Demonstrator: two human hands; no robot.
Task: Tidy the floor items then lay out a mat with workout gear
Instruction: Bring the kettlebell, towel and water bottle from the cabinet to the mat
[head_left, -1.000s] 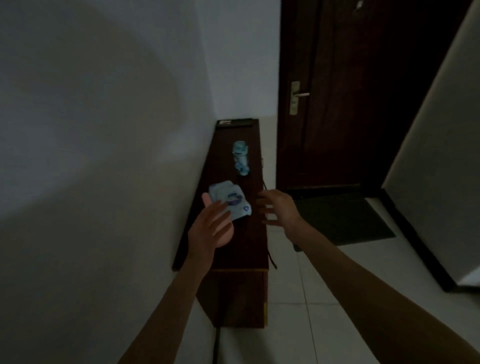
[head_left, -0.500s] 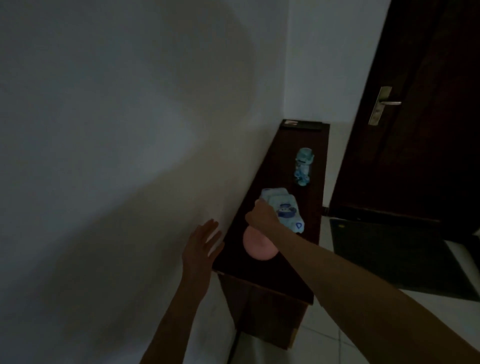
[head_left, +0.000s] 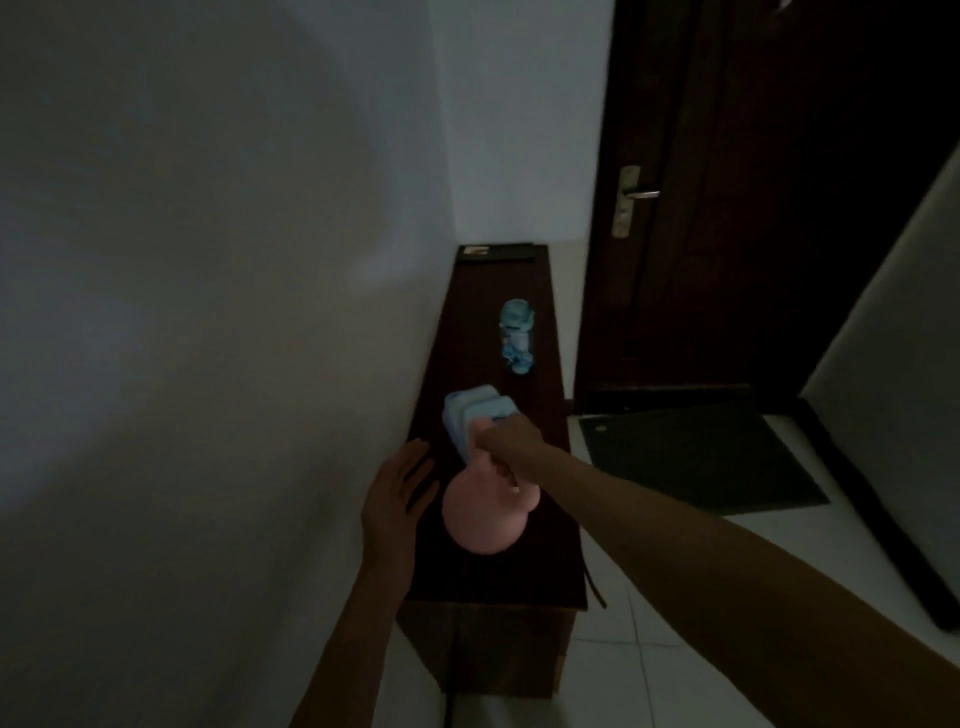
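Observation:
A pink kettlebell (head_left: 485, 519) stands on the near end of a dark wooden cabinet (head_left: 498, 584) that runs along the left wall. My right hand (head_left: 506, 447) is closed over the kettlebell's handle from above. My left hand (head_left: 397, 499) hovers open, fingers spread, at the cabinet's left edge beside the kettlebell and holds nothing. Just behind the kettlebell lies a pale blue soft pack (head_left: 467, 418), partly covered by my right hand. Farther back on the cabinet top is a light blue water bottle (head_left: 517, 335).
A flat black item (head_left: 496, 252) sits at the cabinet's far end. A dark door (head_left: 779, 208) with a metal handle (head_left: 631, 200) is on the right, with a dark doormat (head_left: 696, 457) on the pale tiled floor before it. White walls close in left and right.
My right hand went from open beside the cabinet to closed on the kettlebell's handle. My left hand drew back from the blue pack to the cabinet's left edge and stays open.

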